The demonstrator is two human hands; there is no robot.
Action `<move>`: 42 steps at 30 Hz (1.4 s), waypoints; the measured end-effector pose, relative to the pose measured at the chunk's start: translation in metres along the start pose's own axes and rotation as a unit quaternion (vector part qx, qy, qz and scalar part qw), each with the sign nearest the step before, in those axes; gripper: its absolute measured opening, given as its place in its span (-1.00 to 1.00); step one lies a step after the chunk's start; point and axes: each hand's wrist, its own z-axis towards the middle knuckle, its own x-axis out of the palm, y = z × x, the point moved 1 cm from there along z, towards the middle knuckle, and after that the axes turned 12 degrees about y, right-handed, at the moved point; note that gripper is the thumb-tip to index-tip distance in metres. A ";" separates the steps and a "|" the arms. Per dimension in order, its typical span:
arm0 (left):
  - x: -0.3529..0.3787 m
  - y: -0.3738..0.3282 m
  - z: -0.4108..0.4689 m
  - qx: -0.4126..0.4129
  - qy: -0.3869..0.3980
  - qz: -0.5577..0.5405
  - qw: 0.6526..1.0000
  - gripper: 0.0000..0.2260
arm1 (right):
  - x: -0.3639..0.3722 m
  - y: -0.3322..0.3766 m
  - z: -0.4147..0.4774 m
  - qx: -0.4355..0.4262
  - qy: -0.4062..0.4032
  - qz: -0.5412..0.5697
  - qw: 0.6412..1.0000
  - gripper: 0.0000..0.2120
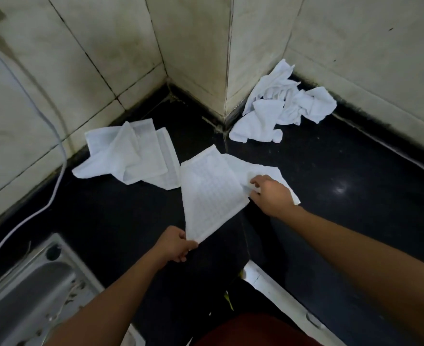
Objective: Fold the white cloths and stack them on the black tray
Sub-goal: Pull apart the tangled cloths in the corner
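A: Fingers first?
B: Left hand (178, 244) has thumb and fingertips pinching the near corner of the white waffle cloth (211, 196). Right hand (270, 196) has curled fingers pinching its right edge.
A: Cloth where?
B: Half lifted off the black counter (343, 158), in front of the tiled pillar (227, 71).
A: Rest?
B: Crumpled cloth pile (280, 108) just right of the pillar's base. Loosely folded cloths (131, 156) front-left of it, by the wall. White cable (58, 151) and steel sink (31, 283) well left of it.
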 end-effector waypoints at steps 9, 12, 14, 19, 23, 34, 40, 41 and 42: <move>0.002 0.028 -0.024 0.025 -0.075 -0.157 0.984 -0.78 | 0.041 0.031 0.002 0.083 0.112 0.102 0.985 -0.82; 0.007 0.039 -0.028 0.000 -0.038 -0.086 0.996 -0.78 | 0.042 0.020 -0.016 0.089 0.157 0.061 0.982 -0.79; 0.015 0.044 -0.029 -0.024 0.010 -0.032 0.999 -0.79 | 0.044 0.008 -0.032 0.100 0.188 0.018 0.977 -0.75; 0.020 0.040 -0.025 -0.053 0.039 0.082 0.994 -0.74 | 0.038 -0.005 -0.048 0.081 0.137 -0.025 0.987 -0.87; -0.009 0.016 -0.010 0.005 -0.154 0.155 0.976 -0.85 | 0.013 0.006 -0.019 0.004 -0.019 -0.028 0.999 -0.68; -0.040 -0.046 0.042 0.072 -0.197 0.153 0.966 -0.56 | -0.028 -0.013 0.044 0.089 -0.038 -0.065 0.993 -0.76; -0.043 -0.060 0.056 0.099 -0.172 0.229 0.953 -0.78 | -0.068 -0.052 0.053 0.127 -0.064 -0.116 0.983 -0.68; -0.042 -0.061 0.057 0.100 -0.169 0.240 0.951 -0.85 | -0.070 -0.048 0.054 0.116 -0.067 -0.127 0.983 -0.64; -0.042 -0.061 0.057 0.103 -0.169 0.252 0.947 -0.89 | -0.069 -0.041 0.055 0.090 -0.074 -0.133 0.984 -0.59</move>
